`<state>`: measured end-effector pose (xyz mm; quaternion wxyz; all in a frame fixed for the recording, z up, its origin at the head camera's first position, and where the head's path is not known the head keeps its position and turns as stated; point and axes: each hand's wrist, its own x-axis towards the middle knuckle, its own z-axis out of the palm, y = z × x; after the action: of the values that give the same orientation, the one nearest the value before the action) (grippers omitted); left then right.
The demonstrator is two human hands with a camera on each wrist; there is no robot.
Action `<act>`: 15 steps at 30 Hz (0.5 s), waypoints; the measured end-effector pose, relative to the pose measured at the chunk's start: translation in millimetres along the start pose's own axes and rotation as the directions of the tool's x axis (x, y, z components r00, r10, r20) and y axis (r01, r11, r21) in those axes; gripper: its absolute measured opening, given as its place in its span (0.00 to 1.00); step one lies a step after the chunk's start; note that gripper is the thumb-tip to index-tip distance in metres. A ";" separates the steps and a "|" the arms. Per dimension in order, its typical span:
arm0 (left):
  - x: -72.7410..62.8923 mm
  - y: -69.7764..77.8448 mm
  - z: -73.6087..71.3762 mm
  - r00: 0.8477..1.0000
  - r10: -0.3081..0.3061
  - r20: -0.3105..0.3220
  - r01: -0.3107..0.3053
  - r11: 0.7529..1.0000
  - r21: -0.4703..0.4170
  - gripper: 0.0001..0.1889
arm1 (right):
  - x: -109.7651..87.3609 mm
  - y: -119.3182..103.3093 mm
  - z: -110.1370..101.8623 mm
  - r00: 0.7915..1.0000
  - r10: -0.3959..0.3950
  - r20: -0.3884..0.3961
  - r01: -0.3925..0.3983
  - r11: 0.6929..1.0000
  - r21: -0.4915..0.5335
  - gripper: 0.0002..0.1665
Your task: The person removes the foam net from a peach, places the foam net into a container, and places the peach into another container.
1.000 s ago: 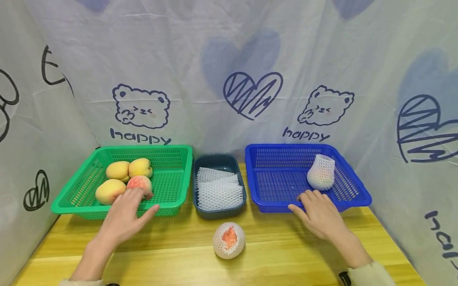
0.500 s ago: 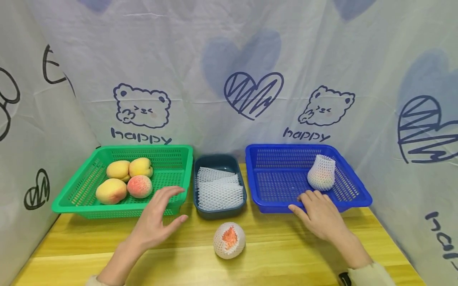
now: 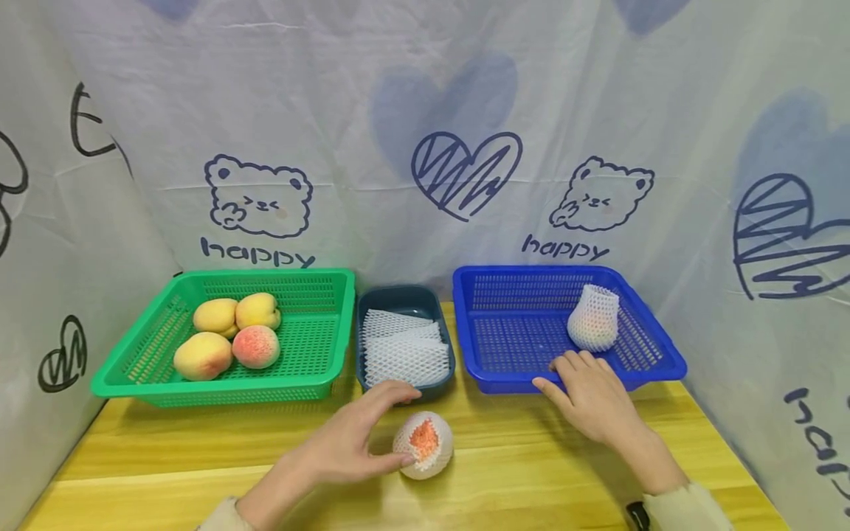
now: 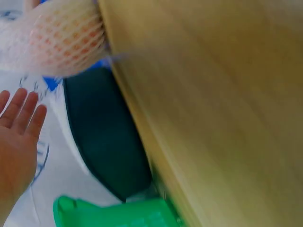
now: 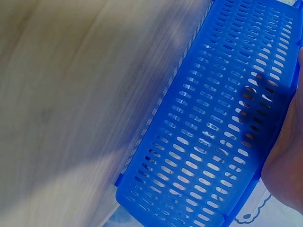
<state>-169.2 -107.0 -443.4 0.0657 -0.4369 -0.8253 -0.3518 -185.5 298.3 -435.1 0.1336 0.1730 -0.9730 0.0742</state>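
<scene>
A peach in a white foam net [image 3: 425, 446] stands on the table, its reddish skin showing through the net's opening at the top. My left hand [image 3: 348, 439] is beside it, thumb and fingers spread; the thumb tip overlaps the net in the head view. In the left wrist view the netted peach [image 4: 66, 38] appears above the straight fingers [image 4: 21, 113]. My right hand [image 3: 594, 394] rests on the front rim of the blue basket [image 3: 488, 387], fingers over the edge. Through the basket's slots [image 5: 203, 118], parts of those fingers show in the right wrist view.
A green basket [image 3: 345, 324] at the left holds several bare peaches [image 3: 255, 346]. Between the baskets stands a dark teal tub [image 3: 405, 295] with white foam nets [image 3: 405, 354]. Another netted peach [image 3: 593, 321] sits inside the blue basket. A printed curtain [image 3: 372, 110] hangs behind.
My left hand has moved right, from over the reddish peach in the green basket to the netted peach on the table. That reddish peach stays in the basket. The right hand has kept its place.
</scene>
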 end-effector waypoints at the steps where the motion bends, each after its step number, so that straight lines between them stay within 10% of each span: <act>1: 0.9 0.5 3.2 0.999 -0.020 0.036 0.021 0.999 -0.027 0.40 | 0.1 0.1 0.0 1.000 -0.002 -0.002 0.002 1.000 -0.001 0.25; 15: 18.1 -20.2 18.1 0.970 -0.133 0.204 0.187 0.943 -0.275 0.30 | 0.1 0.7 0.4 1.000 -0.003 -0.006 0.003 1.000 0.001 0.25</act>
<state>-192.2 -90.7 -459.9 -0.1044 -0.4035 -0.7995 -0.4326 -186.0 298.8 -435.6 0.1364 0.1742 -0.9723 0.0747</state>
